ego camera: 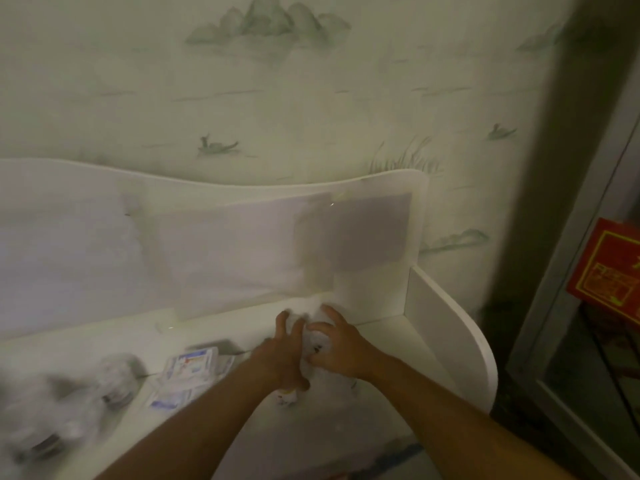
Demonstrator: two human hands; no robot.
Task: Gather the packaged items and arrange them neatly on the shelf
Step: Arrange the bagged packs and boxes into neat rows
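Two bare forearms reach in from the bottom edge, their elbows cut off by the frame. Both hands meet on a white packet (317,344) lying on the white shelf (391,344), toward its right end and close to the back panel. The left hand (282,355) curls over the packet's left side, its thumb hooked under the near edge; the right hand (337,351) has its fingers spread and bent over the right side, the thumb pressing in at the middle. The packet is mostly hidden beneath the hands and blurred, so its print and shape are hard to make out.

Left of the hands, a flat blue-and-white pack (188,374) lies on the shelf, overlapping another flat one whose lower corner shows nearer the camera. Further left, clear-wrapped bundles (69,407) smear into grey blur; what is inside cannot be told, and the lowest runs off the left edge.

A sheet of paper (242,251) is taped to the back panel. At the far right, a red box (609,271) is cut off by the frame edge.
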